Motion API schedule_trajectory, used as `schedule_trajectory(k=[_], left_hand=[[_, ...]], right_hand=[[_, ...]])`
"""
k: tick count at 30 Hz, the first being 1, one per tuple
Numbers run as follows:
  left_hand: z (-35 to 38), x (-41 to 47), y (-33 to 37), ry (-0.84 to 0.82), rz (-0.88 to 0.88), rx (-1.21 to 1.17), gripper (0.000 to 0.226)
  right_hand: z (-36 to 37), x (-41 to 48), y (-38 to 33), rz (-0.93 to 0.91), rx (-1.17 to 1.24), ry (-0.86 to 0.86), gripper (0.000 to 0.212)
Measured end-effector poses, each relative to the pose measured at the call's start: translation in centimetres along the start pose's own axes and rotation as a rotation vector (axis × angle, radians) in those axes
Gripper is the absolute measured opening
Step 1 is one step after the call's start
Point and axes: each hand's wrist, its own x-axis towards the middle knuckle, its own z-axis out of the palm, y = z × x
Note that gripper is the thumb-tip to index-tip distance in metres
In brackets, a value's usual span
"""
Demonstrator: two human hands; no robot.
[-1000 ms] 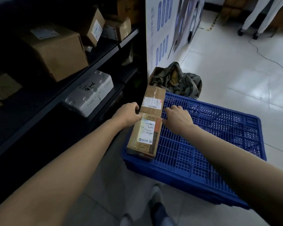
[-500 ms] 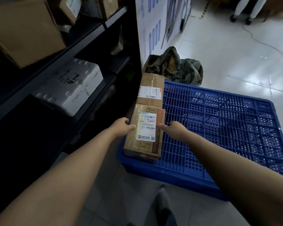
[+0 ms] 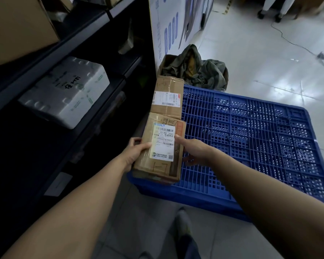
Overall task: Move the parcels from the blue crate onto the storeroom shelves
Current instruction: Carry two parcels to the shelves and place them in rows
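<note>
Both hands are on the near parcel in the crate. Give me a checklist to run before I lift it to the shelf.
1. Left hand grips near parcel at its left edge: ok.
2. Right hand holds its right edge, thumb on top: ok.
3. Near parcel free of far parcel: cannot tell, they meet in view.
4. Near parcel lifted off blue crate: cannot tell.
5. Free space on shelves: cannot tell; white foam box fills the lit part, the rest is dark.
</note>
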Motion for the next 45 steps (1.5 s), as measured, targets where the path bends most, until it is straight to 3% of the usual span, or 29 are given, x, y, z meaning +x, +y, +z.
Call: schedule_trajectory(k=[8,13,16,20,23,25,30,40,45], left_hand=[[-3.0,-5.6,3.5,0.013,0.133,-0.164,0.063],[-5.5,-7.0,6.5,0.03,0.225,-0.273,0.093],[-6.9,-6.5,8.7,0.055,0.281,-0.306,0.097],[-7.7,-4.6,11.3,0.137,0.394,-0.298,0.092],[-7.8,-2.5,12.5,0.179,0.438,-0.303,0.082],[-7.9,-0.9,13.0,0.213,0.448,-0.289,0.077],[-9.4,3.5,13.3,0.288,0.446,-0.265,0.067],[-10.0,8.4,11.9,0.308,0.405,-0.247,0.073],[-9.3,10.5,12.4,0.288,0.401,-0.227,0.068]], right_hand=[[0.4,-4.1,-5.5,-0.007,0.035,-0.133,0.06],[0.6,-4.3,-10.9,-0.102,0.004,-0.114,0.066],[-0.5,-2.7,-13.1,-0.125,0.06,-0.071,0.061],[-2.8,1.2,-14.0,-0.181,-0.069,0.194,0.048],[-4.5,4.9,-13.7,-0.161,-0.101,0.269,0.036],[-5.3,7.0,-13.5,-0.142,-0.129,0.285,0.035],[-7.0,11.5,-12.6,-0.074,-0.161,0.277,0.063],[-8.5,17.4,-11.5,-0.044,-0.078,0.175,0.036],[-9.1,18.4,-11.2,-0.056,-0.261,0.202,0.069]])
